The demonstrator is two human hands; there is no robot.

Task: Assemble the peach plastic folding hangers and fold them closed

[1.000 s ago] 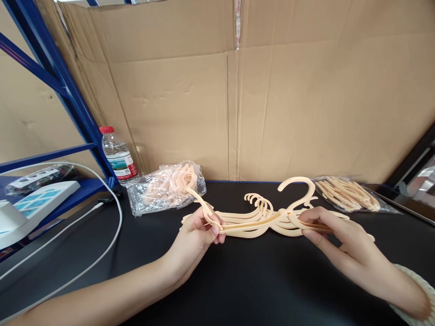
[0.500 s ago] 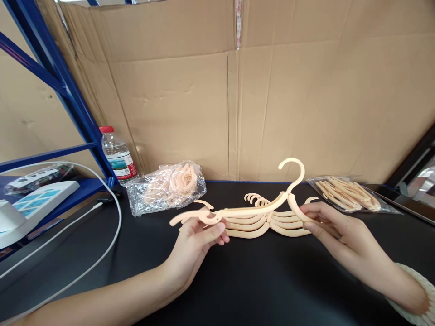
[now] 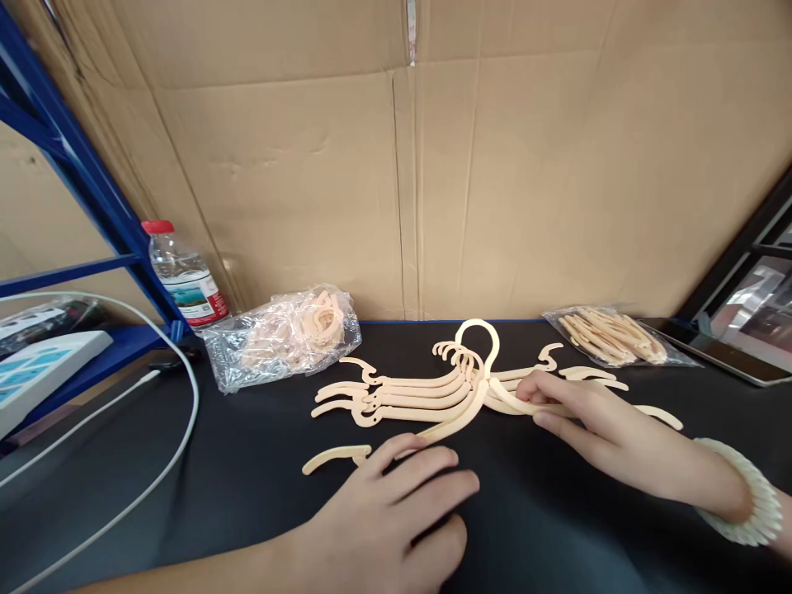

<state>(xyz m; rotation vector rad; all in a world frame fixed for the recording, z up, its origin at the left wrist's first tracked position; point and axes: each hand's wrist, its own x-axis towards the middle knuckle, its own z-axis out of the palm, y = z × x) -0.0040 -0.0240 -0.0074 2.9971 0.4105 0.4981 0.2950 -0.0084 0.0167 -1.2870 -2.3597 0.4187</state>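
Observation:
A stack of cream plastic hangers (image 3: 408,389) lies on the black table (image 3: 247,478), hooks bunched near the middle. One more cream hanger (image 3: 461,412) lies on top, its hook at the back and its left arm reaching toward me. My left hand (image 3: 396,516) rests flat over that arm's end, fingers stretched out. My right hand (image 3: 594,421) lies on the hanger's right arm, fingers extended and pressing it down, with a pale beaded bracelet (image 3: 742,503) on the wrist.
A clear bag of cream hanger parts (image 3: 281,334) lies at the back left beside a water bottle (image 3: 182,276). Another bag of parts (image 3: 610,334) lies back right. A white cable (image 3: 154,470) curves at left. Cardboard (image 3: 396,165) walls the back; blue shelving (image 3: 74,181) stands left.
The hanger held up between both hands has come down onto the stack. My left hand let go and now lies flat nearer me; the right hand stays on the hanger's arm.

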